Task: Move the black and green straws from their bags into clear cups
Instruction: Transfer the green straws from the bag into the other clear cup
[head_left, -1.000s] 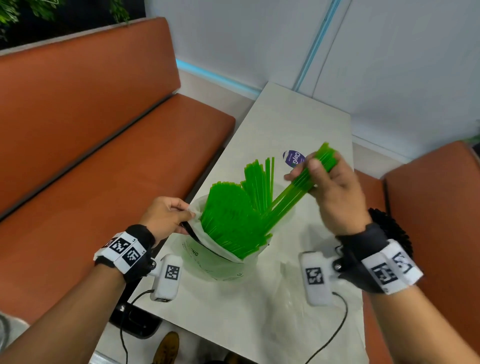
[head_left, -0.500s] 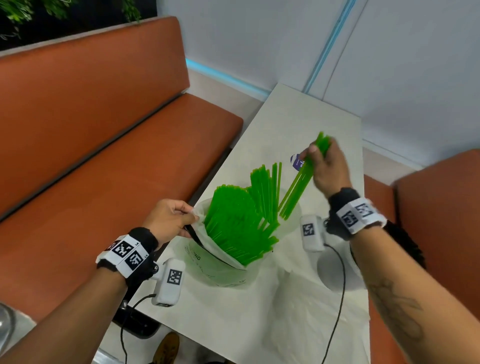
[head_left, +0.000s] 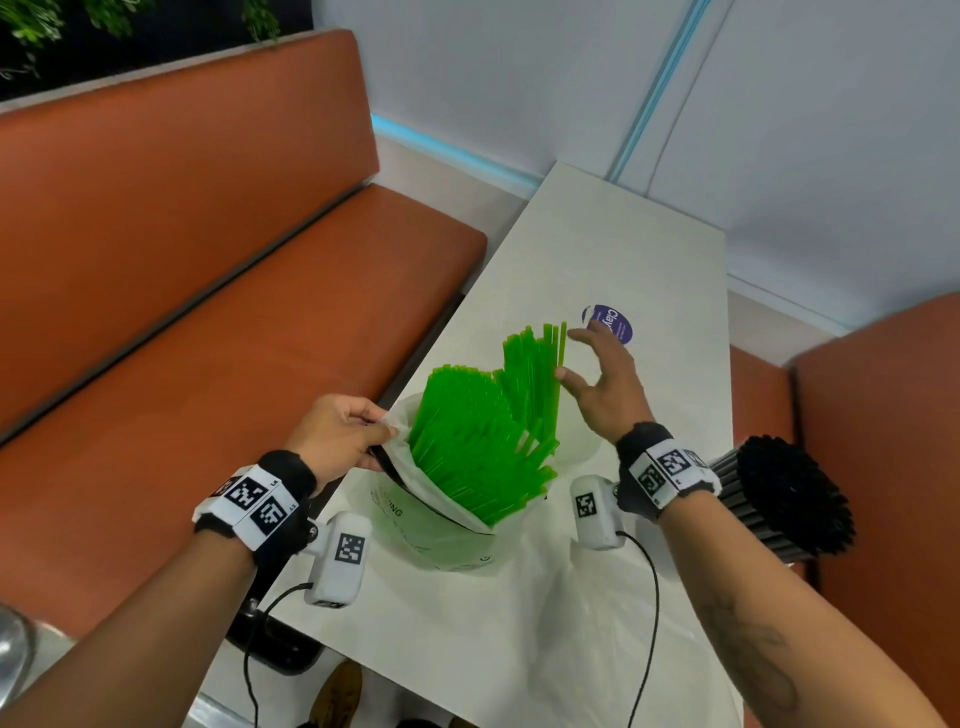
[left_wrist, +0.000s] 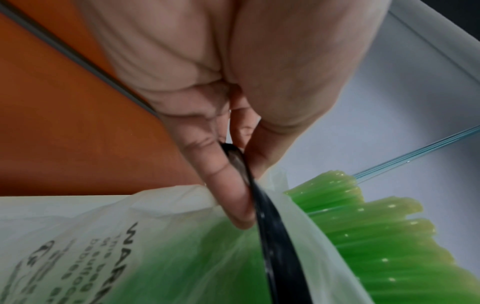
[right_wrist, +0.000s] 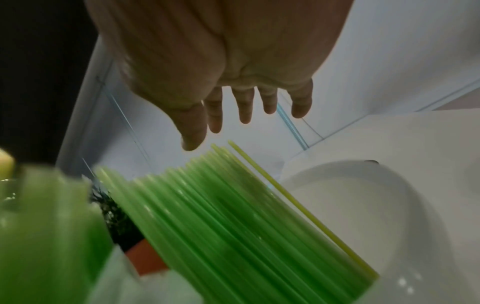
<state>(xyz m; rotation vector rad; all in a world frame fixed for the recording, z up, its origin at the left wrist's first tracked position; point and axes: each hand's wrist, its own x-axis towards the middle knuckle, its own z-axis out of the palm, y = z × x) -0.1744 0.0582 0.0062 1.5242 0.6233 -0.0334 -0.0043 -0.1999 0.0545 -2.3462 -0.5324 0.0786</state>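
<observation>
A white plastic bag (head_left: 436, 535) full of green straws (head_left: 462, 441) stands on the white table (head_left: 649, 260). My left hand (head_left: 353, 426) pinches the bag's rim, thumb against fingers on its black strip (left_wrist: 262, 205). Just behind the bag, a second bunch of green straws (head_left: 535, 384) stands upright in a clear cup (head_left: 579, 447). My right hand (head_left: 597, 374) hovers beside their tops, empty, with its fingers (right_wrist: 244, 107) spread. A bundle of black straws (head_left: 789, 493) shows behind my right wrist.
Orange bench seats run along the left (head_left: 234, 322) and right (head_left: 883, 415) of the narrow table. A purple sticker (head_left: 610, 322) lies beyond the cup. Thin clear plastic (head_left: 571, 654) lies on the near part of the table. Cables hang from both wrist cameras.
My right hand carried a bunch of green straws from the bag to the cup, let them go and now stands open. The left hand kept its hold on the bag.
</observation>
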